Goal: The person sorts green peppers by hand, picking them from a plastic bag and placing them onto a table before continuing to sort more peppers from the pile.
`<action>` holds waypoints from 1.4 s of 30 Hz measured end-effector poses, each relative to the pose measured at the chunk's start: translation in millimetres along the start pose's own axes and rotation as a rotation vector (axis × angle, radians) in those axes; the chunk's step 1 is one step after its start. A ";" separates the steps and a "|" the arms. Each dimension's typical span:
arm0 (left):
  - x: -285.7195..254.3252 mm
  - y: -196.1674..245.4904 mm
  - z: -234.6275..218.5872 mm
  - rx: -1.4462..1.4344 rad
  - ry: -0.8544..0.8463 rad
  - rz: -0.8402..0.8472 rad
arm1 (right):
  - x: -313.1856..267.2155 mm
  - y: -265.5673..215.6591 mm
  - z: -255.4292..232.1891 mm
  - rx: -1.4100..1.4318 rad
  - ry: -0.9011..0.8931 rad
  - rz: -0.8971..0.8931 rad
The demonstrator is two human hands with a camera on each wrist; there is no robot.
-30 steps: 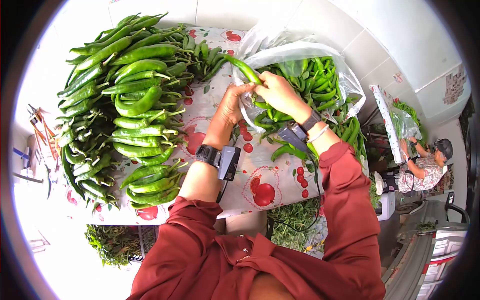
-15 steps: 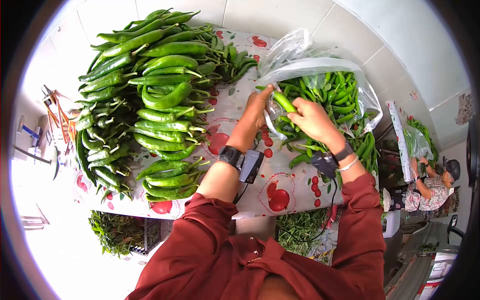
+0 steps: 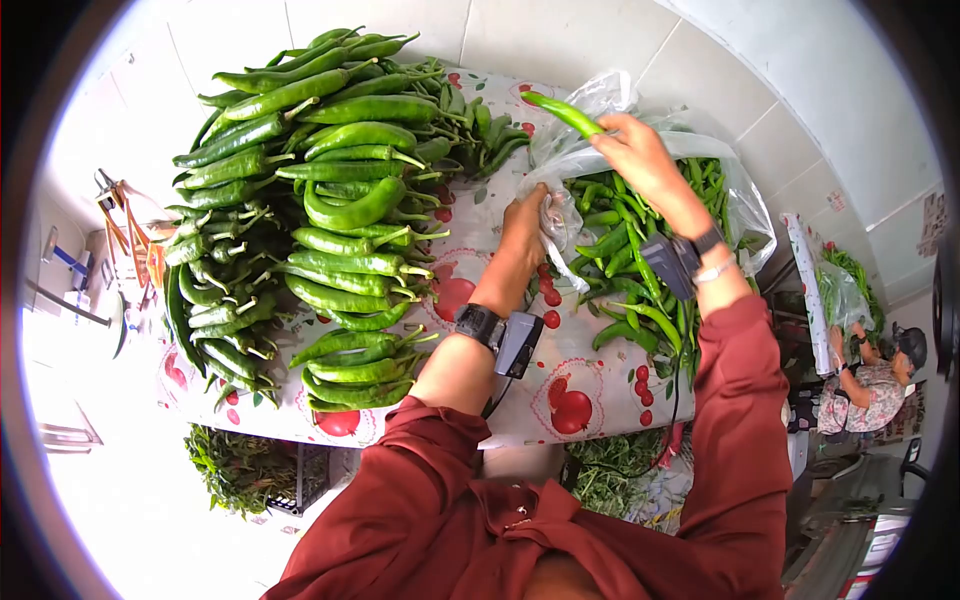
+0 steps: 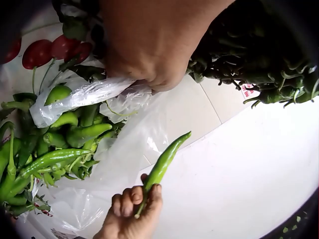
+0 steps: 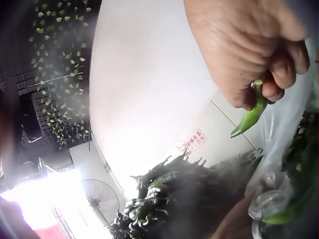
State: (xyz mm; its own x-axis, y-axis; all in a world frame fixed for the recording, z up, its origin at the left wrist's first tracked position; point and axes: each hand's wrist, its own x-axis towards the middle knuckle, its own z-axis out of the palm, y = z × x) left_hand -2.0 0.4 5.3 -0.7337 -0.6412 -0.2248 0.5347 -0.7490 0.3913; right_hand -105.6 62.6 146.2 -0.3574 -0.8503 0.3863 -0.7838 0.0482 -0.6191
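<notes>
In the head view my right hand, raised over the clear plastic bag, pinches a long green pepper by its stem end. The pepper points up and left; the right wrist view shows the same pepper between thumb and fingers. My left hand grips the bag's left edge, and the left wrist view shows bunched plastic at that hand. Loose green peppers fill the bag and spill out at its front.
Large rows of stacked green peppers cover the left part of the patterned tablecloth. A tiled wall stands behind. Leafy greens lie below the front edge. At the far right a person works by another table.
My right hand has lifted up and away from the left hand with the pepper. The left hand stays at the bag's edge. The head view has shifted, so the table appears further right.
</notes>
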 end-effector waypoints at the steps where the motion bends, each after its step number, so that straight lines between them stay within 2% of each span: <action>1: 1.8 -0.4 -2.6 0.022 -0.020 -0.002 | 11.5 -4.0 9.5 0.027 -0.043 0.047; 2: 3.7 -1.0 -4.7 0.043 -0.040 -0.004 | 22.5 -8.5 19.5 0.053 -0.087 0.093; 5: 5.5 -2.2 -3.7 0.029 0.015 -0.011 | 57.7 -25.0 49.0 -0.039 -0.034 0.048; 7: 10.6 -4.5 -4.7 0.003 -0.005 -0.018 | 77.8 -34.0 69.9 -0.180 0.094 -0.017; 9: 6.0 -2.8 -3.8 -0.005 0.023 -0.012 | 81.1 -55.0 83.0 0.184 -0.118 0.202; 10: 8.8 -2.8 -8.9 0.067 0.006 -0.016 | 84.7 -60.1 91.1 0.154 -0.252 0.203; 11: 12.5 -4.5 -11.8 0.070 0.009 -0.014 | 85.7 -63.8 98.0 0.165 -0.339 0.143; 13: 16.5 -7.7 -11.3 0.020 -0.028 0.019 | 90.2 -62.7 110.7 -0.062 -0.324 -0.115; 14: 16.8 -9.0 -13.9 0.016 -0.022 0.009 | 88.9 -57.8 109.4 -0.084 -0.360 -0.030; 15: 14.2 -7.0 -13.3 0.011 -0.018 0.004 | 87.4 -52.6 109.6 -0.086 -0.366 -0.025; 17: 10.3 -3.7 -9.4 0.070 0.021 -0.037 | 82.4 -40.5 104.8 0.111 -0.292 -0.036; 19: 14.1 -6.6 -7.6 0.001 0.015 -0.011 | 75.7 -35.6 91.7 0.103 -0.244 -0.014; 23: 9.1 -3.1 -6.6 0.006 0.063 -0.029 | 40.2 -20.0 37.8 0.208 -0.216 0.092; 26: 19.5 -4.0 -15.2 0.010 0.005 -0.068 | 6.1 3.8 -8.3 0.219 -0.184 0.162; 27: 20.5 -5.2 -17.8 -0.008 -0.031 -0.043 | -5.8 9.0 -24.1 0.191 -0.199 0.224; 29: 15.2 -3.3 -12.3 -0.031 0.009 -0.047 | -25.7 21.2 -48.4 0.133 -0.210 0.340; 30: 18.2 -3.3 -14.3 -0.036 0.001 -0.026 | -32.2 27.8 -57.1 0.127 -0.211 0.341; 33: 15.6 -2.2 -10.6 -0.037 0.000 0.016 | -48.0 50.7 -66.7 -0.084 -0.224 0.455; 35: 15.6 -1.2 -10.5 -0.041 0.001 0.036 | -51.1 70.6 -63.7 -0.197 -0.171 0.285; 38: 12.2 2.0 -9.2 -0.020 -0.022 0.065 | -52.0 73.5 -52.0 -0.169 -0.158 0.197; 39: 13.9 2.1 -10.3 -0.018 -0.021 0.070 | -51.8 69.3 -45.9 -0.142 -0.189 0.183; 41: 16.7 0.6 -13.0 -0.023 -0.008 0.048 | -50.7 61.4 -34.1 -0.247 -0.266 0.045; 42: 16.0 0.6 -12.4 -0.030 -0.009 0.051 | -50.9 51.5 -28.8 -0.294 -0.322 0.054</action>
State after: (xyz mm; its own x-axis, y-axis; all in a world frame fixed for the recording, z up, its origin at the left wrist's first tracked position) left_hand -8.2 -12.4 -9.1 -0.7087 -0.6773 -0.1975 0.5837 -0.7202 0.3751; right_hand -142.4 123.5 114.4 -0.2618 -0.9603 0.0967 -0.8962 0.2047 -0.3935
